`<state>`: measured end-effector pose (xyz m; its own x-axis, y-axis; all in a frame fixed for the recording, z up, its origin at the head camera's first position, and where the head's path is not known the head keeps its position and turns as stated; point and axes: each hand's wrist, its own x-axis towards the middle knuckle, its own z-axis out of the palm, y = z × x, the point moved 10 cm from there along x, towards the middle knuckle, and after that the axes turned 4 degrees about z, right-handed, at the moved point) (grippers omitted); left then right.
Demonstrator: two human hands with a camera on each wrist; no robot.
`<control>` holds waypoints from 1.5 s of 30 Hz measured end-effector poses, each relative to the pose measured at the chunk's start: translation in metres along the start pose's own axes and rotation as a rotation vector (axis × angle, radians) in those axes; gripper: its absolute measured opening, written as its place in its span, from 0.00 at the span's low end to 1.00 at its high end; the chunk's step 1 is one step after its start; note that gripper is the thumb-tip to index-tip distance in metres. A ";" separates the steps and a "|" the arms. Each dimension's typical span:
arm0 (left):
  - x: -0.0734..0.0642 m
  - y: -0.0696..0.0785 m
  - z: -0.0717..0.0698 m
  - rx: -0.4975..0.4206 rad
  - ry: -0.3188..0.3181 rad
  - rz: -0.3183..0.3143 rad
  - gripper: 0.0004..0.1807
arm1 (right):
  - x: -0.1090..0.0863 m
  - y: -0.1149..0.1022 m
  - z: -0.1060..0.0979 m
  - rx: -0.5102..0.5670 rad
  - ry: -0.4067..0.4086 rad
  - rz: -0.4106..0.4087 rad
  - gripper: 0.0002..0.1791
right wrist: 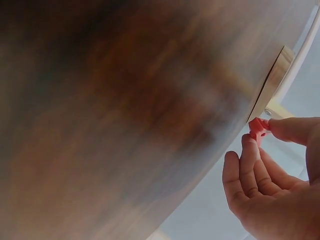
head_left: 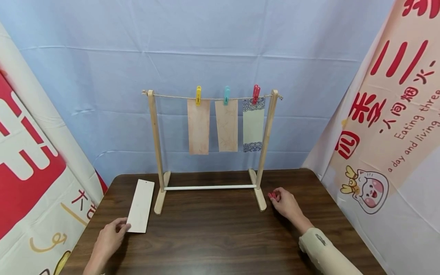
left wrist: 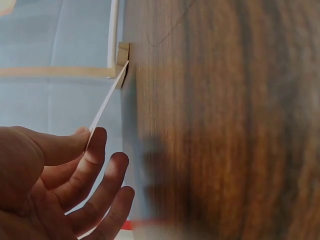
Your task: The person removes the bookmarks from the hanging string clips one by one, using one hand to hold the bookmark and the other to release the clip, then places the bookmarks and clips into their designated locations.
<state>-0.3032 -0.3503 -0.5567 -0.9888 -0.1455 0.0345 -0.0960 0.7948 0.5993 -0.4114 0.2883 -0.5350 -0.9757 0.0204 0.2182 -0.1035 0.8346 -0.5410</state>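
My left hand pinches the near corner of a pale blank card with a small hole at its far end. In the left wrist view the card appears edge-on between thumb and forefinger, its far end tilted toward the stand's foot. On the right, my right hand holds a red clothespin between thumb and fingertips, beside the stand's right foot. The right wrist view shows this clothespin close up, partly covered by the fingers.
A wooden stand with a string occupies the back of the brown table. Three cards hang from it: one under a yellow clothespin, one under a blue clothespin, and a blue-patterned card under a red one.
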 end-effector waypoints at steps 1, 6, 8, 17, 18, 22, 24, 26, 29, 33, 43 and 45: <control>0.000 0.000 0.001 0.002 -0.005 -0.003 0.23 | 0.000 0.001 0.001 -0.007 -0.006 0.006 0.17; 0.002 -0.003 0.004 0.014 -0.019 -0.013 0.24 | 0.003 0.003 0.005 -0.029 -0.024 0.035 0.17; 0.002 -0.004 0.004 0.014 -0.025 -0.017 0.24 | 0.003 0.003 0.006 -0.029 -0.029 0.042 0.17; 0.004 -0.008 0.008 0.015 -0.049 -0.024 0.25 | 0.004 0.006 0.011 -0.041 -0.069 0.080 0.15; 0.004 -0.008 0.008 0.018 -0.050 -0.025 0.25 | 0.005 0.006 0.012 -0.045 -0.072 0.080 0.15; 0.006 -0.011 0.007 0.030 -0.047 -0.028 0.25 | 0.007 0.006 0.013 -0.060 -0.077 0.080 0.15; 0.006 -0.012 0.006 0.039 -0.044 -0.035 0.25 | 0.007 0.005 0.013 -0.066 -0.079 0.076 0.16; 0.006 -0.013 0.005 0.051 -0.040 -0.048 0.23 | 0.008 0.003 0.013 -0.068 -0.082 0.075 0.17; 0.006 -0.014 0.004 0.064 -0.047 -0.070 0.22 | 0.008 0.002 0.014 -0.076 -0.091 0.073 0.18; 0.006 -0.014 0.004 0.070 -0.063 -0.087 0.22 | 0.009 0.003 0.016 -0.089 -0.106 0.077 0.18; 0.004 -0.014 0.002 0.074 -0.051 -0.112 0.19 | 0.012 0.006 0.021 -0.104 -0.131 0.083 0.17; 0.003 -0.014 0.002 0.075 -0.048 -0.116 0.18 | 0.012 0.007 0.021 -0.102 -0.136 0.089 0.17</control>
<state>-0.3054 -0.3610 -0.5668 -0.9746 -0.2126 -0.0708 -0.2170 0.8160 0.5357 -0.4280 0.2825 -0.5534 -0.9980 0.0277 0.0574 -0.0023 0.8846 -0.4663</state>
